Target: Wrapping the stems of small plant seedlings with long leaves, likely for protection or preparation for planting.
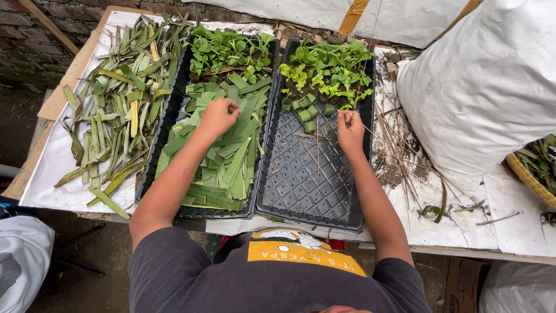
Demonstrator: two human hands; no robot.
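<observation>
The flat cut leaf strips [229,156] under the left hand [218,116] are mid to dark green, some with paler yellow-green undersides. They lie in a rectangular black plastic tray [168,124]. The second rectangular black plastic tray [301,185], below the right hand [350,128], shows a moulded diamond-grid floor pattern crossed by thin tan dry stems [315,150]. Beyond the right hand's fingertips, the small rolled leaf cups [307,113] are bright green and the leafy seedlings [330,69] range from lime to deep green. Outward of the left hand, the loose long leaf offcuts [116,110] are dull olive with yellowed pieces, on a white sheet [52,168]. Outward of the right hand, the woven plastic sack [486,81] is white.
</observation>
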